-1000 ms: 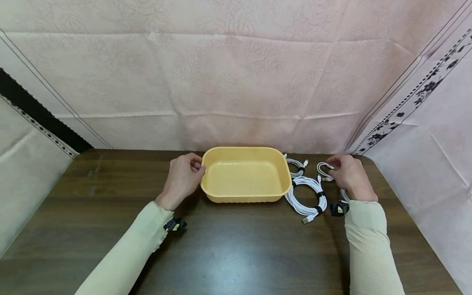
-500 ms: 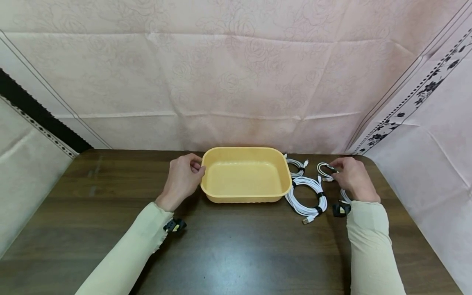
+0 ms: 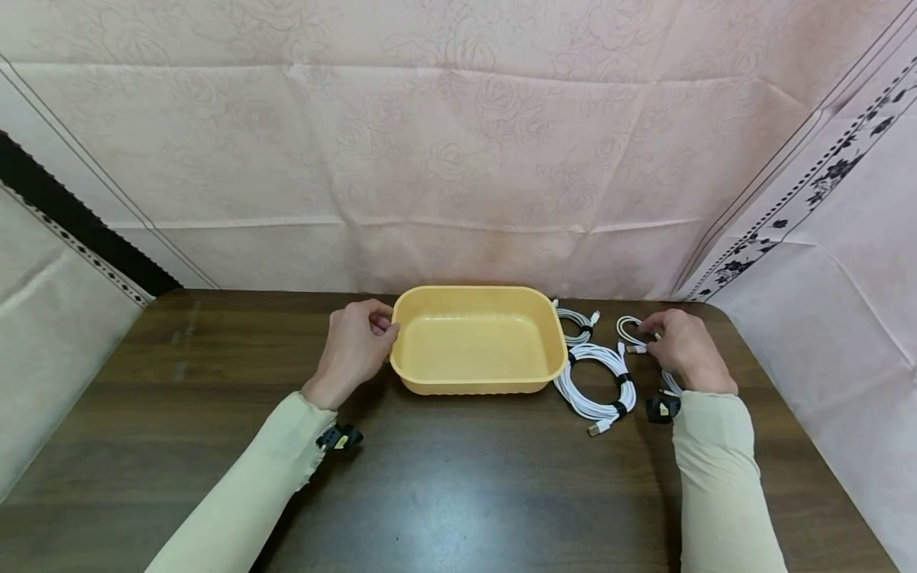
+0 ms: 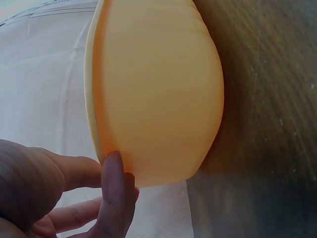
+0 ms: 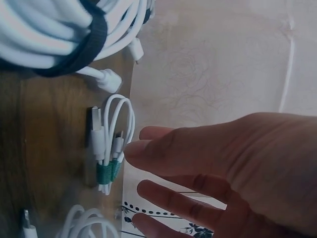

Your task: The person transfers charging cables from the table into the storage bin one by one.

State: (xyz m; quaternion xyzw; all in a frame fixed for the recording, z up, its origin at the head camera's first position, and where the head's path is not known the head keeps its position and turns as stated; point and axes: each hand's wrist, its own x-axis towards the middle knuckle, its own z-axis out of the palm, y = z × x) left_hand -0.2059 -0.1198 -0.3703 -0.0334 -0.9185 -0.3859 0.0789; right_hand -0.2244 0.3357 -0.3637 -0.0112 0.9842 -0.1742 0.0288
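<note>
My left hand (image 3: 356, 342) pinches the left end of a yellow plastic basin (image 3: 478, 350), which stands on the table. In the left wrist view the thumb (image 4: 113, 181) presses on the outer wall just under the rim. My right hand (image 3: 684, 344) hovers beside a small white USB cable (image 5: 107, 134), folded and bound with a green tie (image 5: 105, 173). The thumb tip overlaps the cable's edge in the right wrist view, while the other fingers are spread loosely and hold nothing.
Right of the basin lie a large white cable coil (image 3: 566, 387) with black straps and a smaller coil (image 3: 586, 325) behind it. Another white cable (image 3: 671, 380) lies partly under my right wrist. A patterned cloth (image 3: 458, 159) hangs along the table's back edge.
My right hand has shifted slightly to the right, showing a little more of the small cable. The left hand and the basin have stayed in place.
</note>
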